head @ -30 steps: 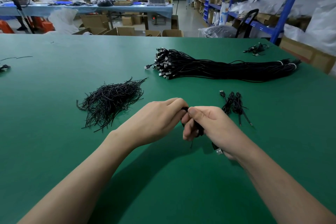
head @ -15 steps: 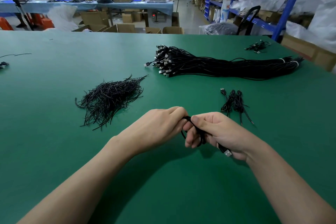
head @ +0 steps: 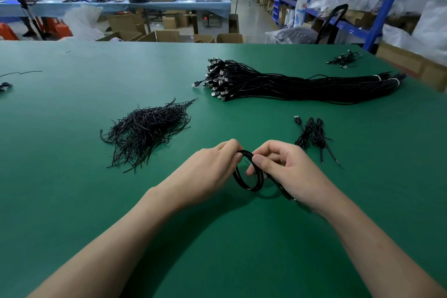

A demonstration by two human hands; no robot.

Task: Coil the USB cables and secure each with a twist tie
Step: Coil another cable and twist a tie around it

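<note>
A black USB cable (head: 249, 185) is looped into a small coil between my hands, just above the green table (head: 72, 201). My left hand (head: 208, 172) pinches the top of the loop. My right hand (head: 287, 172) grips the coil's right side, and the cable's tail runs under its palm. A loose pile of black twist ties (head: 147, 128) lies to the left. A big bundle of uncoiled USB cables (head: 290, 84) stretches across the far right. Two coiled, tied cables (head: 313, 136) lie just right of my right hand.
A few more cables (head: 343, 59) sit at the table's far right corner, and stray bits (head: 4, 86) at the left edge. Cardboard boxes (head: 411, 65) and blue shelving (head: 377, 19) stand beyond the right edge.
The coil has opened into a clear round loop hanging below my fingers. My hands have drawn slightly apart, and the plug end that stuck out under my right hand is now hidden.
</note>
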